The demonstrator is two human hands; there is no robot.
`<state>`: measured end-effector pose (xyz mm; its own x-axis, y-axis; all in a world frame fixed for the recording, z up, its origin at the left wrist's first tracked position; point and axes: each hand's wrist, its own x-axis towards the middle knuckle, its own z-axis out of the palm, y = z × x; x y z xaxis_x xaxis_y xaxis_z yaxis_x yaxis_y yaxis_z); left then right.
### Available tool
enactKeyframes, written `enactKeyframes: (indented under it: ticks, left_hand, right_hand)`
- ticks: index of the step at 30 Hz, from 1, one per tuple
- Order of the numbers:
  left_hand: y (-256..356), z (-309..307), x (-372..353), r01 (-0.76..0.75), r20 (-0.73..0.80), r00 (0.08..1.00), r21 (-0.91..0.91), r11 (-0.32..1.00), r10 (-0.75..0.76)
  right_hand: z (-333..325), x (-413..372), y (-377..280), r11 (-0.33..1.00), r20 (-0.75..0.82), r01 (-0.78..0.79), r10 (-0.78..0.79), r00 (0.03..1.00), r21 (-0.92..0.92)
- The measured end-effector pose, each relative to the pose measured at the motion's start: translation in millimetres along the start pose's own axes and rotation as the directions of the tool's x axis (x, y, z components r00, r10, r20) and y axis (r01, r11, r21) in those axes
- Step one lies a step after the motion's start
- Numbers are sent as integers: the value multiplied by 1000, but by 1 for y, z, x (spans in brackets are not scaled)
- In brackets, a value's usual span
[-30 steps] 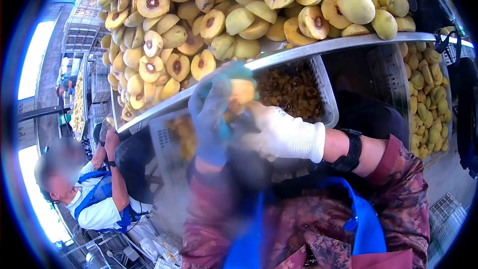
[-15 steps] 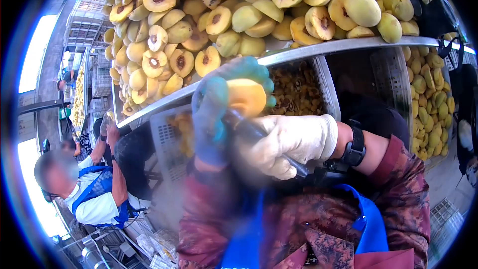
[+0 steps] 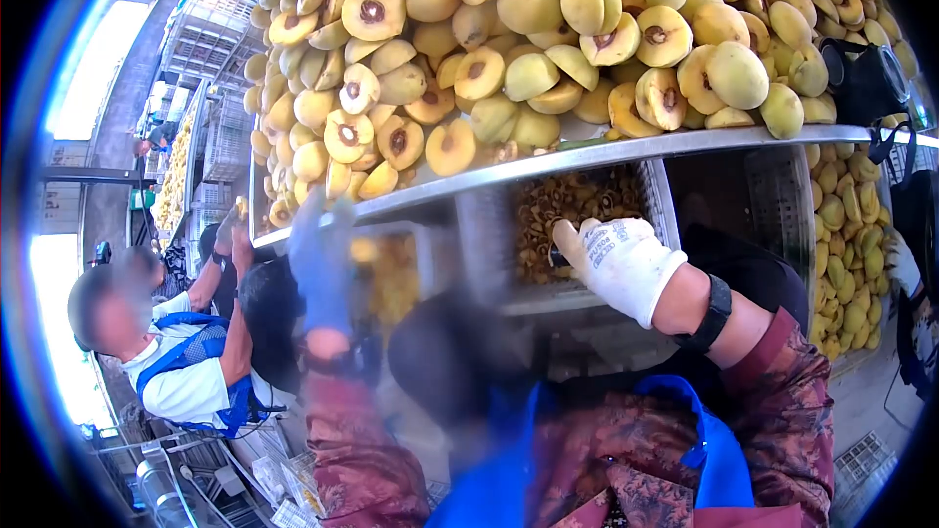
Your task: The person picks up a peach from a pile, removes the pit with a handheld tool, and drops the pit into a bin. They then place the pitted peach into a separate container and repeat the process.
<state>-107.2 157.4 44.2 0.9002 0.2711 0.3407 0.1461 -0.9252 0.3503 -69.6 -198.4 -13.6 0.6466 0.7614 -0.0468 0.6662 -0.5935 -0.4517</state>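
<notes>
My left hand point(image 3: 328, 259), in a blue glove, is smeared by motion at the table's front edge, so its fingers cannot be read. A blurred yellow piece point(image 3: 364, 250) shows just right of it, above a crate point(image 3: 426, 259) of yellow fruit. My right hand point(image 3: 621, 259), in a white glove, is curled over a crate point(image 3: 661, 198) of brown pits and scraps. It is closed around a black-handled tool point(image 3: 557, 256), of which only a dark end shows. Halved yellow peaches point(image 3: 479, 73), many with pits in them, are heaped on the table beyond both hands.
The table's metal edge point(image 3: 587, 154) crosses in front of me. A crate of peach halves point(image 3: 846, 235) stands at right, near another person's gloved hand point(image 3: 902, 262). A black container point(image 3: 861, 73) sits by the pile. At left, a person in a blue apron point(image 3: 196, 362) is seated.
My hands have parted. The left has swung left, off the peach half it held against the tool; the right has moved slightly right with the tool. The view has shifted, showing more of the pile.
</notes>
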Motion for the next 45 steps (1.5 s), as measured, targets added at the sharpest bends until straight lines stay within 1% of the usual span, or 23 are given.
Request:
enactKeyframes:
  ticks: [2,4,6,7,10,13,17,21,22,25,26,28,30,31,33,36,38,39,40,41,42,43,45]
  left_hand:
    - [44,20,12,-22,59,998,-60,998,25]
    - [69,44,31,-184,183,969,100,978,164]
    - [89,66,48,-185,346,935,295,938,76]
    - [92,74,55,-184,426,904,300,936,41]
    - [90,92,67,-117,490,872,226,967,-9]
    - [90,101,68,-62,515,857,69,996,18]
    - [61,112,67,44,349,934,-329,943,78]
    - [61,88,71,106,258,966,-485,868,26]
    - [69,73,67,167,342,940,-502,849,17]
    - [107,55,32,199,436,890,-637,745,135]
    - [120,57,18,271,466,873,-708,653,143]
    - [144,49,3,-49,326,893,-616,787,310]
    - [164,44,-6,-152,189,927,-598,787,323]
    - [170,46,-11,-185,140,934,-596,782,328]
    - [176,47,-18,-256,40,939,-577,776,340]
    - [171,55,-22,-196,56,956,-608,770,287]
    - [171,58,-20,-366,-35,910,-539,759,414]
    - [172,59,-20,-447,-76,876,-498,743,476]
    - [182,51,-20,-200,18,954,-704,681,299]
    - [198,40,-21,59,155,978,-842,536,136]
    - [208,34,-22,304,323,946,-896,325,5]
    - [207,37,-26,292,299,953,-951,99,56]
    - [196,58,-32,318,312,945,-947,-50,94]
  right_hand:
    - [-3,-1,-3,996,10,23,-24,1000,91]
    - [4,-1,-4,996,-29,56,-54,998,69]
    - [6,1,-5,982,-69,88,-77,995,165]
    - [1,4,-5,975,-20,78,-75,997,209]
    - [-7,9,-6,914,-65,64,-41,997,401]
    - [-18,15,-10,808,6,-12,10,1000,588]
    - [-22,18,-14,681,-28,-92,163,986,727]
    - [-46,20,-15,590,-106,-112,322,941,800]
    - [-50,20,-15,559,-104,-129,365,925,819]
    - [-25,34,-3,632,-399,114,329,856,766]
    - [-20,37,-1,644,-482,190,313,819,741]
    - [-27,38,-5,428,-293,110,389,873,897]
    - [-44,29,-9,104,21,-75,443,896,992]
    - [-50,26,-9,86,91,-138,415,905,987]
    - [-50,25,-9,50,96,-129,426,900,990]
    - [-49,25,-8,5,92,-104,420,903,995]
    - [-42,26,-6,-32,73,-66,415,907,997]
    - [-44,26,-6,-99,101,-68,385,918,993]
    - [-49,25,-5,-164,125,-70,353,927,984]
    - [-51,24,-5,-227,145,-73,320,936,971]
    - [-51,25,-5,-222,127,-58,312,942,973]
    - [-50,27,-6,-218,111,-44,303,947,975]
    - [-43,31,-13,-193,82,-21,310,947,981]
